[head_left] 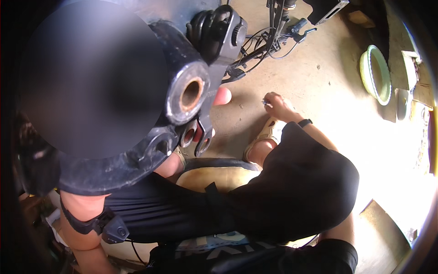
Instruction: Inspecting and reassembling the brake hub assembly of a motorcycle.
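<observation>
A black metal bike frame [114, 176] fills the upper left, very close to me. It has a round bore [190, 94] with a brownish inner wall and forked lugs below it. My left hand [222, 96] reaches behind this frame; only fingertips show past its right edge, against a flat black link [213, 86], and the rest is hidden. Farther right, past my knee, my right hand [279, 107] is low over the floor, its fingers closed round a small shiny piece [265, 102] too small to name.
Handlebars with a brake lever [301, 34] and looping cables stand at the top. A pale green basin [376, 75] is at the right. Under me is a low padded seat [214, 178]. A small camera [116, 230] is strapped on my left arm. A large part of the upper left is blurred.
</observation>
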A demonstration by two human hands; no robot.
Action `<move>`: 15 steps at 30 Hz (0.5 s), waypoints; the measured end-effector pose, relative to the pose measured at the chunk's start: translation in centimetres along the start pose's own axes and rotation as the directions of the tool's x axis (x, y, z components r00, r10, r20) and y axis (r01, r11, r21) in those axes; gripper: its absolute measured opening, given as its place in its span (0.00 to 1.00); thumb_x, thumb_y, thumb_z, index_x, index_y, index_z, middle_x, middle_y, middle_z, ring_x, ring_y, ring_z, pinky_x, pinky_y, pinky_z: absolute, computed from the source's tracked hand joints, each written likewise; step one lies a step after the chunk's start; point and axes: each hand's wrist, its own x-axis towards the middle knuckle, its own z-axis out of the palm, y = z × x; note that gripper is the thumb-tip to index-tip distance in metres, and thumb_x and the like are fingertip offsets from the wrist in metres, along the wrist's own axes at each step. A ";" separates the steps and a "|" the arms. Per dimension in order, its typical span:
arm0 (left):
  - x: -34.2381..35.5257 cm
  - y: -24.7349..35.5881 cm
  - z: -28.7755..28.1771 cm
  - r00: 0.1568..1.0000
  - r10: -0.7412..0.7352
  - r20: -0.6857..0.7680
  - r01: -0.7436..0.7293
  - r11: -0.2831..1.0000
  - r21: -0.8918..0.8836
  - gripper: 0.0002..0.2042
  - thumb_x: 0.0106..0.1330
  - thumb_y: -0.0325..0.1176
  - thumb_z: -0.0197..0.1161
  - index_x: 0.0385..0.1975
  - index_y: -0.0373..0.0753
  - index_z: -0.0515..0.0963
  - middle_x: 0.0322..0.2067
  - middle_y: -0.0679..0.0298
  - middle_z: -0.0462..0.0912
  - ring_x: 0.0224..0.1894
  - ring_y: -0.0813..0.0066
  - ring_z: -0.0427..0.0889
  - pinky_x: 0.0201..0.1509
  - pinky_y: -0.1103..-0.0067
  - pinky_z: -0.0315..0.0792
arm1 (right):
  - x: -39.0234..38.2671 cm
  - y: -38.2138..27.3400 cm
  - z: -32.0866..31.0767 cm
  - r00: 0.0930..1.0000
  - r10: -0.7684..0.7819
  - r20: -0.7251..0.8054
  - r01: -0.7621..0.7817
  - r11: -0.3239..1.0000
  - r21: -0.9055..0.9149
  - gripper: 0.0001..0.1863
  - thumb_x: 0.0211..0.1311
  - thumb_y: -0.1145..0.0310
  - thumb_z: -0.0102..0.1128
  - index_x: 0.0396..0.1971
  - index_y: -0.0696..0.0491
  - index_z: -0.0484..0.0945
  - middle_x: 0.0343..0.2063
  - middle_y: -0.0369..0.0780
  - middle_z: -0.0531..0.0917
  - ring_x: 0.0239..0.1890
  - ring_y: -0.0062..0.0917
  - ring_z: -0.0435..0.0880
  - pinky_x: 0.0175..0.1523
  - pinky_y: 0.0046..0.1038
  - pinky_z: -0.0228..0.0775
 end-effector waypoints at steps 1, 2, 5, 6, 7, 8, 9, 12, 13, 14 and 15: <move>0.1 0.0 0.0 1.000 -0.002 -0.003 0.002 1.000 -0.005 0.49 0.68 0.77 0.53 0.76 0.40 0.64 0.71 0.47 0.70 0.70 0.46 0.74 0.70 0.49 0.75 | 0.2 -1.1 0.4 0.999 -0.026 0.021 0.026 0.999 -0.027 0.09 0.60 0.72 0.62 0.40 0.55 0.83 0.41 0.49 0.84 0.47 0.48 0.85 0.52 0.46 0.79; 0.1 -0.1 0.0 1.000 -0.007 -0.007 0.007 1.000 -0.009 0.49 0.68 0.77 0.54 0.76 0.40 0.63 0.71 0.47 0.70 0.70 0.46 0.74 0.70 0.49 0.75 | 0.4 -2.2 0.8 0.999 -0.021 0.027 0.023 0.997 -0.076 0.08 0.61 0.72 0.62 0.40 0.54 0.83 0.42 0.48 0.83 0.48 0.48 0.85 0.52 0.47 0.79; 0.2 -0.2 0.3 1.000 -0.021 -0.014 0.020 1.000 -0.009 0.50 0.67 0.77 0.54 0.76 0.40 0.62 0.71 0.46 0.69 0.70 0.45 0.74 0.70 0.49 0.75 | 0.6 -4.3 1.8 0.999 -0.041 0.008 0.041 0.983 -0.177 0.08 0.63 0.72 0.61 0.41 0.54 0.83 0.43 0.47 0.82 0.49 0.47 0.84 0.52 0.48 0.79; 0.2 -0.2 0.5 1.000 -0.023 -0.015 0.023 1.000 -0.007 0.50 0.67 0.77 0.55 0.77 0.40 0.62 0.71 0.45 0.69 0.70 0.44 0.73 0.70 0.48 0.75 | 0.6 -4.5 2.1 0.999 -0.044 -0.008 0.041 0.977 -0.209 0.08 0.63 0.71 0.61 0.41 0.53 0.83 0.44 0.47 0.82 0.49 0.47 0.84 0.52 0.48 0.79; 0.0 -0.1 0.8 1.000 -0.022 -0.015 0.022 1.000 -0.005 0.50 0.67 0.77 0.55 0.77 0.40 0.61 0.72 0.45 0.68 0.70 0.44 0.73 0.70 0.48 0.75 | 0.5 -5.0 2.3 0.999 -0.048 -0.019 0.042 0.973 -0.226 0.09 0.62 0.72 0.63 0.42 0.52 0.83 0.44 0.45 0.82 0.50 0.45 0.84 0.51 0.46 0.80; 0.1 -0.1 0.9 0.999 -0.028 -0.018 0.028 1.000 -0.007 0.51 0.67 0.77 0.55 0.77 0.40 0.61 0.72 0.45 0.68 0.71 0.43 0.73 0.70 0.48 0.75 | 0.6 -5.0 2.5 0.999 -0.046 -0.029 0.038 0.970 -0.242 0.11 0.61 0.72 0.66 0.44 0.51 0.82 0.44 0.44 0.81 0.50 0.44 0.84 0.51 0.45 0.80; 0.0 -0.1 1.0 0.999 -0.032 -0.023 0.032 0.999 -0.008 0.51 0.67 0.77 0.55 0.77 0.39 0.61 0.72 0.44 0.68 0.71 0.43 0.73 0.70 0.48 0.75 | 0.5 -5.1 2.6 0.998 -0.045 -0.039 0.033 0.966 -0.257 0.13 0.60 0.73 0.68 0.45 0.50 0.82 0.44 0.42 0.80 0.51 0.42 0.84 0.51 0.43 0.81; -0.1 -0.3 1.2 0.999 -0.038 -0.025 0.038 0.999 -0.025 0.51 0.66 0.77 0.56 0.77 0.39 0.59 0.72 0.43 0.67 0.71 0.42 0.72 0.70 0.48 0.75 | 0.3 -4.8 2.4 0.999 -0.028 -0.036 0.022 0.988 -0.154 0.13 0.61 0.72 0.69 0.46 0.50 0.83 0.44 0.42 0.82 0.50 0.42 0.85 0.52 0.42 0.81; 0.0 -0.5 1.2 0.999 -0.042 -0.024 0.042 0.999 -0.023 0.52 0.66 0.77 0.56 0.78 0.39 0.59 0.72 0.43 0.67 0.71 0.41 0.72 0.70 0.48 0.75 | 0.3 -4.5 2.2 0.999 -0.026 -0.030 0.023 0.995 -0.099 0.13 0.61 0.74 0.69 0.47 0.50 0.83 0.45 0.42 0.82 0.50 0.41 0.86 0.52 0.41 0.82; -0.2 -0.6 1.3 0.999 -0.041 -0.020 0.040 0.999 -0.025 0.52 0.66 0.77 0.57 0.78 0.39 0.59 0.72 0.42 0.66 0.71 0.41 0.72 0.70 0.48 0.75 | 0.2 -4.2 2.0 1.000 -0.018 -0.015 0.018 0.999 -0.045 0.14 0.61 0.75 0.68 0.47 0.51 0.83 0.45 0.42 0.83 0.49 0.40 0.87 0.52 0.39 0.82; -0.3 -0.8 1.4 0.999 -0.037 -0.015 0.037 0.999 -0.033 0.52 0.66 0.77 0.57 0.78 0.39 0.58 0.72 0.42 0.66 0.71 0.40 0.72 0.70 0.47 0.75 | 0.1 -3.8 1.7 1.000 -0.018 -0.011 0.018 1.000 0.009 0.15 0.61 0.76 0.68 0.48 0.51 0.83 0.46 0.41 0.84 0.49 0.39 0.88 0.52 0.38 0.82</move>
